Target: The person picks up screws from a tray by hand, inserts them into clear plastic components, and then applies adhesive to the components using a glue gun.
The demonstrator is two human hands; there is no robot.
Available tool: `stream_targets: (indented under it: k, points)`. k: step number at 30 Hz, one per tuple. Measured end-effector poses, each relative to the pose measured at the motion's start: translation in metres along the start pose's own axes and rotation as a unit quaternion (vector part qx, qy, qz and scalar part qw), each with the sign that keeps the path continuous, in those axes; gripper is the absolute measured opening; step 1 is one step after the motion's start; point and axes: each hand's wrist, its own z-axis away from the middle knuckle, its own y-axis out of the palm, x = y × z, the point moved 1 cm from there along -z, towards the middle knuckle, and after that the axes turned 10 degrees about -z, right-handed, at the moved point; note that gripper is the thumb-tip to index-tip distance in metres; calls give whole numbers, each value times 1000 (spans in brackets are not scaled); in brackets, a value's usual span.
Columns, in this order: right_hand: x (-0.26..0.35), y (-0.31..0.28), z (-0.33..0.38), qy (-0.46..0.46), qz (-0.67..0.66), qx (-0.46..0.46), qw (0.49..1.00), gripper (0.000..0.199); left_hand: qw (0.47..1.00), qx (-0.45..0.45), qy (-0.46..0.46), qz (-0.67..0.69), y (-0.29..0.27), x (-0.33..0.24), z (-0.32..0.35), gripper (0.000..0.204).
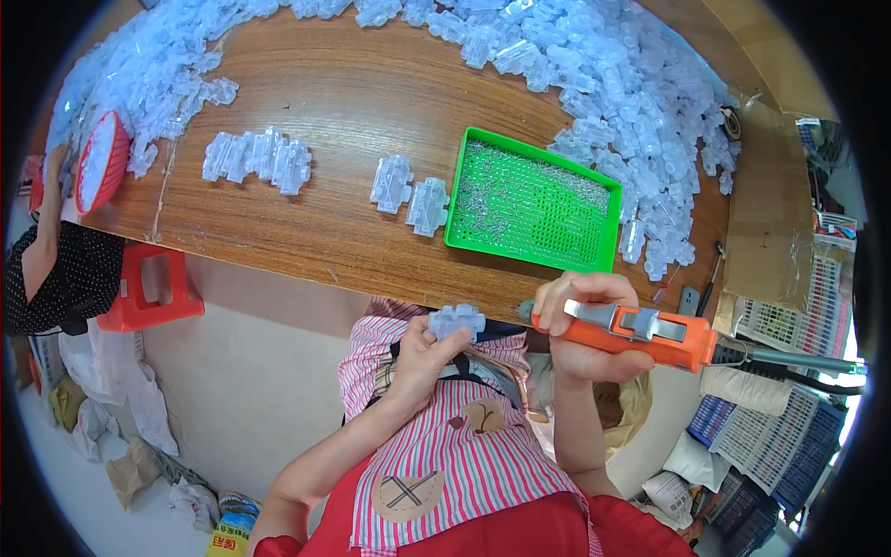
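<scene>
My left hand [425, 357] pinches a clear plastic connector piece [456, 321] just off the table's near edge. To its right, my right hand [589, 325] is wrapped round an orange electric screwdriver [664, 340], whose tip points left toward the piece, a small gap apart. A cable runs from the screwdriver's back end to the right. Beyond my hands, a green tray [449, 227] holds many small metal screws [501, 190]. Two more clear connector pieces [393, 183] lie by the tray's left side, and a short row of clear pieces [255, 158] lies farther left.
Heaps of clear pieces [603, 84] cover the table's far and right sides. At the left, another person's arm [45, 232] reaches by a red basket [100, 165], above a red stool [153, 288]. Crates [775, 446] and bags stand on the floor at the right.
</scene>
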Motion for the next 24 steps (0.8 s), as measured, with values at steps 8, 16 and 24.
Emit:
stream_targets:
  k: [8,16,24]
  points:
    - [-21,-1,23,24,65,9,998,90,1000,9,25,16,6,4,-9,32]
    - [-28,-2,25,5,49,18,999,87,999,-3,39,24,8,4,-10,37]
    - [-32,0,24,50,55,41,996,77,998,-5,61,2,9,2,-13,33]
